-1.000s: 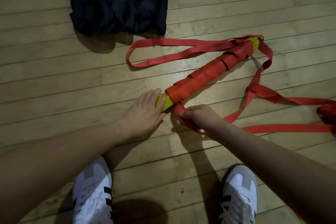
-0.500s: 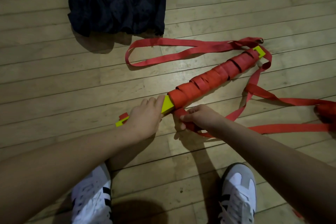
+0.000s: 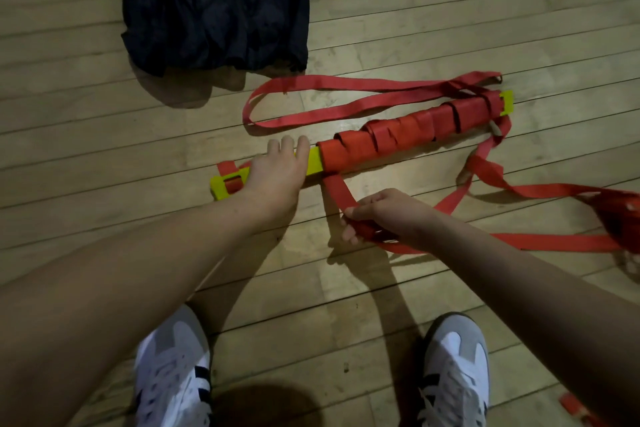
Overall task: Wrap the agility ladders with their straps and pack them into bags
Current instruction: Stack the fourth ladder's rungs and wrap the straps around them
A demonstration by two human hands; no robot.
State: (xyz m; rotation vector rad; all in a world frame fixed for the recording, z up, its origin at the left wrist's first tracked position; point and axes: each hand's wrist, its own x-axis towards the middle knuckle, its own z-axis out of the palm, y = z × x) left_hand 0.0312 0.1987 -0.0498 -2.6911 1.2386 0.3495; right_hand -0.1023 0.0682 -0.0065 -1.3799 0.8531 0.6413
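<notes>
A bundle of yellow ladder rungs (image 3: 314, 160) lies on the wooden floor, most of its length wound in red strap (image 3: 408, 133). My left hand (image 3: 277, 172) lies on top of the bare yellow part, fingers straight, pressing it down. My right hand (image 3: 384, 215) grips the loose red strap (image 3: 334, 191) just below the bundle, pulled taut toward me. More red strap (image 3: 311, 116) loops on the floor behind the bundle and trails off right. A dark bag (image 3: 214, 3) lies flat at the top.
My two white shoes (image 3: 173, 371) (image 3: 457, 371) stand at the bottom. A bunched heap of red strap (image 3: 620, 215) lies at the right edge. A small red piece (image 3: 571, 406) lies near the lower right corner. Bare floorboards stretch to the left.
The bundle has swung flatter and slid out, baring more yellow rung at the left. My left hand shifted along it. My right hand has drawn the strap down toward me.
</notes>
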